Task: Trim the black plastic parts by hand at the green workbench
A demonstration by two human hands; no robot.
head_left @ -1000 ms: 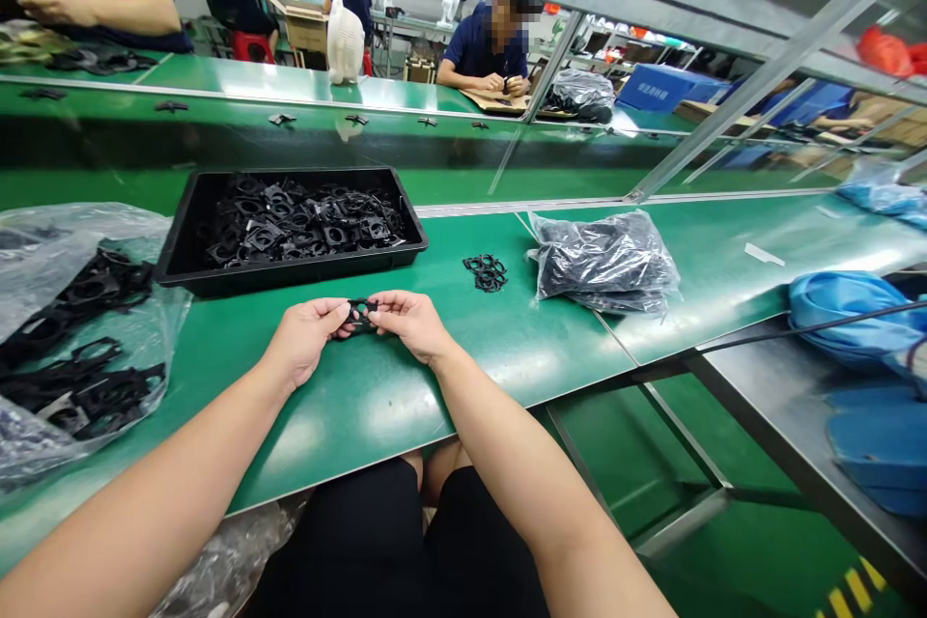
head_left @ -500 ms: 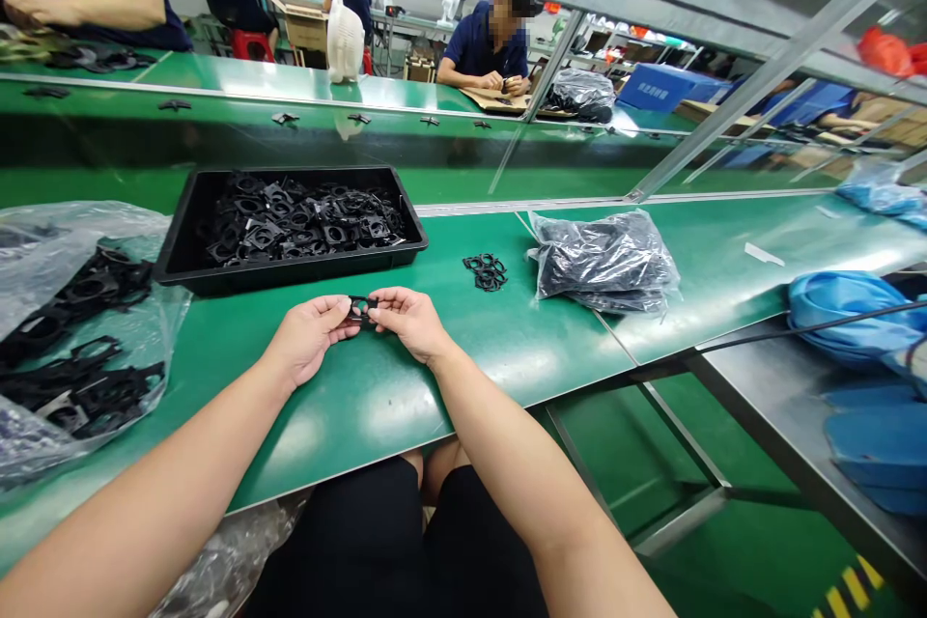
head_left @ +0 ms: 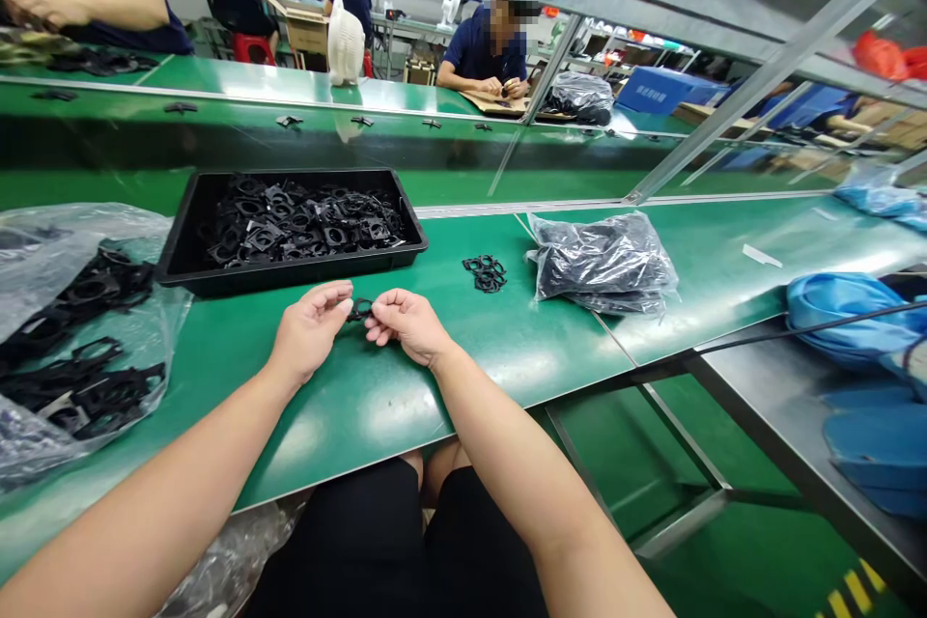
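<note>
A small black ring-shaped part (head_left: 360, 309) is held between my hands, just above the green table (head_left: 348, 415). My right hand (head_left: 407, 323) pinches its right side. My left hand (head_left: 313, 328) is at its left side, thumb and fingertips closed around that edge. Behind them stands a black tray (head_left: 311, 268) filled with similar black parts (head_left: 311, 217). To the right of my hands lies a small cluster of black rings (head_left: 485, 272).
An open plastic bag (head_left: 87, 338) of black parts lies at the left. Right of the rings is a sealed clear bag (head_left: 601, 261). A conveyor with spaced black pieces runs behind; people sit beyond it. Blue wrapping (head_left: 847, 314) lies at the right.
The black part has turned slightly between my hands. My left fingers have lifted and shifted, and my right fingers have curled lower.
</note>
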